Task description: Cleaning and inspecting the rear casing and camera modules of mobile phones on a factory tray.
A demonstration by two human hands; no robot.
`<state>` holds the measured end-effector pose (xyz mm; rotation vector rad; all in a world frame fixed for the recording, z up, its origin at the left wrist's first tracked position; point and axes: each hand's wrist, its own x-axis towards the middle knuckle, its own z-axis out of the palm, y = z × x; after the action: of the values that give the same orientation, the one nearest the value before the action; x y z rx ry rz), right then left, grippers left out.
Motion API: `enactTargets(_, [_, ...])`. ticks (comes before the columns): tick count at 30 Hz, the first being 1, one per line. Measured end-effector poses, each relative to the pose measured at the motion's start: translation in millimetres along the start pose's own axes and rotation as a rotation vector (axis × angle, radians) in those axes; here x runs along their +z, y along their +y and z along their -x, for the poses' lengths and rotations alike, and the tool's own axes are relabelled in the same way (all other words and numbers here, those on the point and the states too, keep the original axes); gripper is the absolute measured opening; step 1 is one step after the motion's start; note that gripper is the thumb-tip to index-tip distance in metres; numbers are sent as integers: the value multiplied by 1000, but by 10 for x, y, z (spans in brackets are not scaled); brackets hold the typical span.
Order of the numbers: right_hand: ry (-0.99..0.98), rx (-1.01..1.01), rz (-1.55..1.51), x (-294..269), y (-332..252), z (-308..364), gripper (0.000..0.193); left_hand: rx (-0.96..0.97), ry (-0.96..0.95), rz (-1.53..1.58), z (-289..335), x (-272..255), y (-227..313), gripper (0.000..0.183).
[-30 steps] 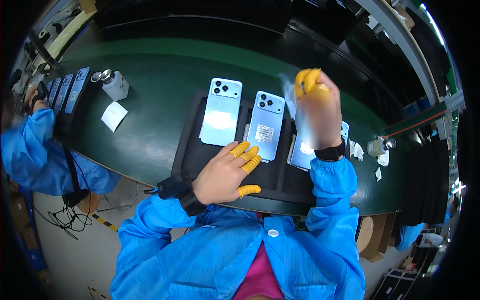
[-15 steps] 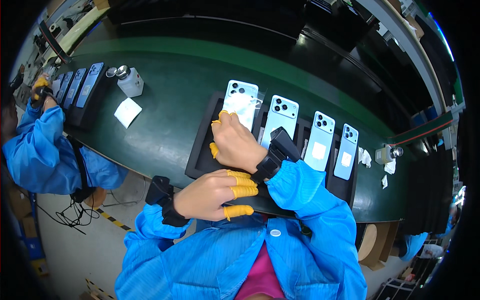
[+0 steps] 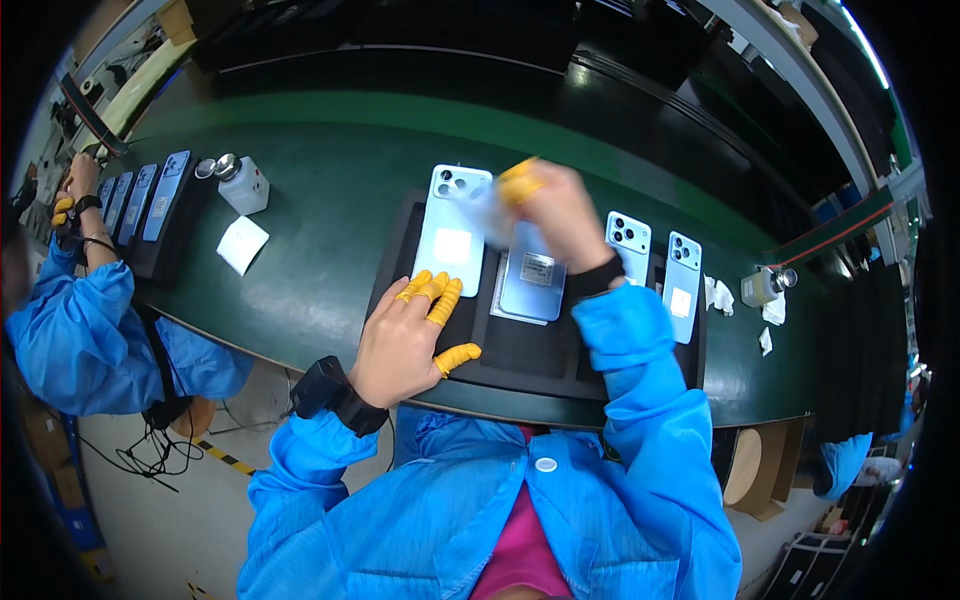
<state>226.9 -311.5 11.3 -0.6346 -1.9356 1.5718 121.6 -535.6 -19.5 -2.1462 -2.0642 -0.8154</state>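
Four pale blue phones lie back up in a black foam tray (image 3: 530,350). At the lower edge of the leftmost phone (image 3: 455,225), my left hand (image 3: 400,335) rests with its yellow-cotted fingertips, fingers stretched and thumb apart. My right hand (image 3: 560,210), smeared by motion, is closed on a blurred see-through film (image 3: 483,215) that trails over that phone's upper right side. The forearm and hand partly cover the second phone (image 3: 540,295) and third phone (image 3: 628,235). Farther right is the fourth phone (image 3: 683,285), with a white label.
A white dispenser bottle (image 3: 243,188) with its lid up and a folded white cloth (image 3: 242,245) are on the green table to the left. Right of the tray stand another bottle (image 3: 762,288) and crumpled tissues (image 3: 718,295). A co-worker's sleeve (image 3: 75,330) and phones are far left.
My right hand has swung up and right off the leftmost phone, taking the clear film with it. My left hand has moved up to that phone's lower edge. The phone's white label now shows.
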Motion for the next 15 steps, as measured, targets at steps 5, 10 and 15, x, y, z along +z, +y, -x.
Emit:
enactTargets(5, [463,-311,-433,-1896,-570,942,25,-30,2,-33,-49,-11,58,68])
enactTargets(10, [973,-972,-137,-3350,-1027,3673,27,-89,1,-56,-108,12,66,60])
enactTargets(15, [232,-1145,-1487,-1798,-1065,3469,14,-123,86,-72,22,52,-14,55])
